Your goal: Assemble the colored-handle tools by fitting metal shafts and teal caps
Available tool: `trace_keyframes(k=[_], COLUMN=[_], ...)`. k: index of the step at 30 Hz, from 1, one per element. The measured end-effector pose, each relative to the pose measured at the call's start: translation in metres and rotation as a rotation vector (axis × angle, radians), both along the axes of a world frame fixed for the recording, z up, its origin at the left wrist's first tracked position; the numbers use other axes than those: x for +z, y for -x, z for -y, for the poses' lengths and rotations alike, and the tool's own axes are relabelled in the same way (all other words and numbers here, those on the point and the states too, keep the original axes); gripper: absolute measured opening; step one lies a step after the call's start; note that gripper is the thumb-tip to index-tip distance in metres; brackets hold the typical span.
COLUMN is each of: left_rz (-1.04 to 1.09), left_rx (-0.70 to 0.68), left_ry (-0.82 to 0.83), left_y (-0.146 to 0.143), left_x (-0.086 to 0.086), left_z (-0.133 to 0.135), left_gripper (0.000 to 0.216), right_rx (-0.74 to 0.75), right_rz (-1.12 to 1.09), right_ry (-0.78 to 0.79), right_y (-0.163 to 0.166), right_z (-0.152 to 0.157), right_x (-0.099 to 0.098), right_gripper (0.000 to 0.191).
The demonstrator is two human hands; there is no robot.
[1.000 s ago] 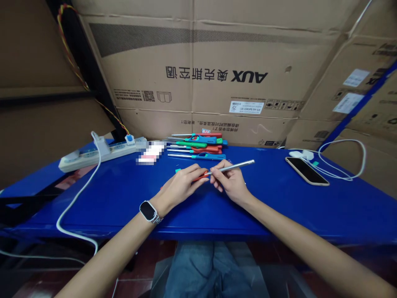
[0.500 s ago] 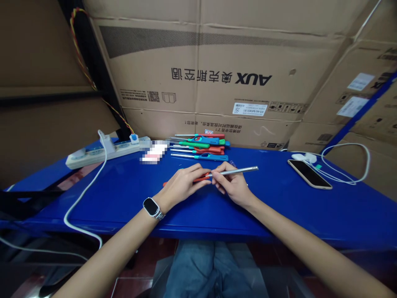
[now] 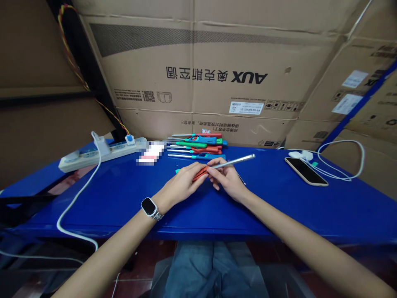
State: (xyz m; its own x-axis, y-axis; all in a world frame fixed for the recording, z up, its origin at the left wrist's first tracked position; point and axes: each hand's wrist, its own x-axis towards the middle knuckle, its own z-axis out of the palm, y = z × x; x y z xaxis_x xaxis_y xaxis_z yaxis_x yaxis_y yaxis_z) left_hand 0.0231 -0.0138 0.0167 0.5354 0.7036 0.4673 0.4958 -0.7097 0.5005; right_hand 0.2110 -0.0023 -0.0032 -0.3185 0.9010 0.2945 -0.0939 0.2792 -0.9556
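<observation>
A long-necked utility lighter (image 3: 238,161) is held between both hands above the table, its metal tube pointing right and slightly up. My left hand (image 3: 181,182) closes around its red handle (image 3: 200,174), most of which the fingers cover. On the other side, my right hand (image 3: 228,179) pinches the base of the metal tube between thumb and fingers. A small green tip (image 3: 177,170) shows just beyond my left hand. Something thin pokes out behind my right hand, too covered to name. Behind the hands lies a pile of utility lighters (image 3: 208,156) with blue, green and red handles.
The blue table (image 3: 130,207) backs onto a large cardboard box (image 3: 149,54). At left lie a power strip (image 3: 102,154) with a white cable (image 3: 77,198) and a blurred patch of paper. A phone (image 3: 305,171) rests at right beside a coiled white cable (image 3: 356,142).
The view has shifted slightly. The lighter's tube tilts up more at its far end, and the red end that showed left of my left hand is now out of sight.
</observation>
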Motion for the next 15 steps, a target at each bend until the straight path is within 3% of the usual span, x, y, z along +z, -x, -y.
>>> trace_keyframes(k=[5, 8, 11, 15], left_rz=[0.565, 0.892, 0.881, 0.615], left_rx=[0.096, 0.116, 0.177, 0.218], left_ry=[0.217, 0.428, 0.505, 0.601], left_y=[-0.031, -0.045, -0.043, -0.013], left_x=[0.005, -0.001, -0.01, -0.017], left_z=[-0.012, -0.017, -0.014, -0.003], left_gripper=[0.023, 0.024, 0.026, 0.039], right_rx=[-0.034, -0.048, -0.094, -0.019], right_rz=[0.185, 0.329, 0.454, 0.648], right_ry=[-0.204, -0.233, -0.227, -0.34], right_y=[0.006, 0.005, -0.001, -0.018], right_z=[0.002, 0.006, 0.006, 0.003], right_x=[0.008, 0.007, 0.003, 0.004], right_gripper=[0.038, 0.048, 0.043, 0.033])
